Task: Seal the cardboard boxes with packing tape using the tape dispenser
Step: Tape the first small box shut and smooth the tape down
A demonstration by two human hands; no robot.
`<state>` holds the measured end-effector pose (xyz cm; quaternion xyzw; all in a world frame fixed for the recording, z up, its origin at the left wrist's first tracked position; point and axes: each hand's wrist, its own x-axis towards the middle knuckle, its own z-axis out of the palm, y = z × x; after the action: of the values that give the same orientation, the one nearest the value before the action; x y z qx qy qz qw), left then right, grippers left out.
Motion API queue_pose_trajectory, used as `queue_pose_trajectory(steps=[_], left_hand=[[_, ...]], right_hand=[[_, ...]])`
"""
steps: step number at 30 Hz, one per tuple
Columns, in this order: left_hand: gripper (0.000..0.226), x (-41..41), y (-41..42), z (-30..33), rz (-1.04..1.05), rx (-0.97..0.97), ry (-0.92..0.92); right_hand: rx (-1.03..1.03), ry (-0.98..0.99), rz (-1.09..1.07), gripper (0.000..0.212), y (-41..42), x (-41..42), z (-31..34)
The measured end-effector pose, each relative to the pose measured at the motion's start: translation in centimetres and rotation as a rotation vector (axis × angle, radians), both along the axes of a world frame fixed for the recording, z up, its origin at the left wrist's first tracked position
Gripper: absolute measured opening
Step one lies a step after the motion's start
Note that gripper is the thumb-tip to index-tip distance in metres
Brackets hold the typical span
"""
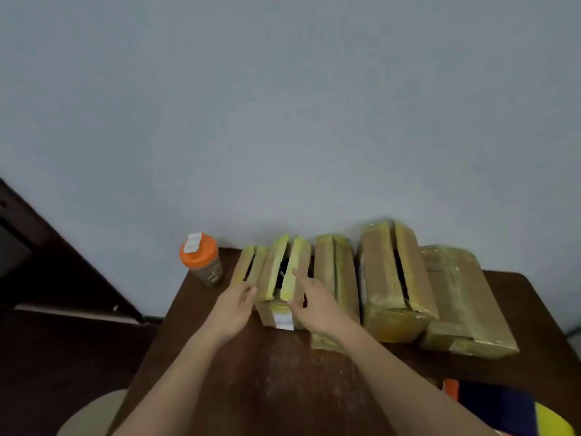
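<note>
Several cardboard boxes edged with yellowish tape stand in a row along the back of a dark wooden table [267, 379]. The second box from the left [273, 278] has its top flaps standing apart, with a dark gap between them. My left hand [234, 306] is at that box's left side, fingers near its front corner. My right hand [317, 303] rests on its right flap, fingers spread. To the right, a taller box [390, 278] also shows an open slit on top. No tape dispenser can be made out for certain.
A bottle with an orange lid [201, 261] stands at the table's back left corner. An orange, dark blue and yellow object [503, 407] lies at the front right edge. A grey wall rises behind the table, with dark furniture [47, 262] to the left.
</note>
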<state>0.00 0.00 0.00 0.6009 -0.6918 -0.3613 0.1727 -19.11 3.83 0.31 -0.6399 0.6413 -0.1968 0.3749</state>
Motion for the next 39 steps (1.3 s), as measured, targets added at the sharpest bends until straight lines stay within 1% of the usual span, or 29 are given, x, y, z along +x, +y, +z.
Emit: queue_pose_trajectory(steps=[3, 6, 8, 11, 14, 17, 23, 26, 28, 31, 35, 39], left_hand=[[0.043, 0.0, -0.3, -1.9, 0.052, 0.082, 0.091], [0.048, -0.1, -0.1, -3.0, 0.148, 0.206, 0.28], [0.046, -0.1, -0.1, -3.4, 0.207, 0.238, 0.368], [0.031, -0.2, 0.0, -3.0, 0.213, 0.226, 0.432], [0.029, 0.0, 0.7, -2.5, 0.261, 0.282, 0.427], [0.031, 0.7, 2.1, -2.2, 0.276, 0.425, 0.37], [0.05, 1.0, 6.0, -1.4, 0.171, 0.714, 0.343], [0.052, 1.2, 7.5, -1.7, 0.107, 0.817, 0.313], [0.048, 1.3, 8.5, -1.9, 0.087, 0.851, 0.321], [0.039, 1.3, 9.6, -1.8, 0.044, 0.888, 0.341], [0.05, 0.6, 10.6, -1.8, 0.003, 0.898, 0.279], [0.051, -1.1, 12.0, -1.8, -0.033, 0.955, 0.245]], right_hand=[[0.021, -0.052, -0.03, 0.066, -0.5, 0.7, -2.0], [0.056, -0.068, -0.03, 0.067, -0.8, 1.3, -4.1], [0.041, -0.073, -0.053, 0.067, -0.8, 1.4, -4.9], [0.015, -0.053, -0.099, 0.066, -0.5, 1.2, -4.8], [0.024, -0.032, -0.102, 0.069, 0.6, 0.9, -4.1], [0.014, 0.014, -0.063, 0.072, 2.5, 0.8, -3.7], [0.01, 0.037, 0.0, 0.075, 6.1, 1.3, -3.1], [0.085, 0.081, 0.064, 0.085, 7.7, 1.2, -2.6], [0.127, 0.152, 0.094, 0.09, 8.7, 1.1, -2.6], [0.118, 0.23, 0.112, 0.087, 10.0, 0.5, -2.8], [0.152, 0.26, 0.139, 0.084, 11.0, -1.3, -3.2], [0.174, 0.299, 0.182, 0.077, 11.8, -4.0, -3.4]])
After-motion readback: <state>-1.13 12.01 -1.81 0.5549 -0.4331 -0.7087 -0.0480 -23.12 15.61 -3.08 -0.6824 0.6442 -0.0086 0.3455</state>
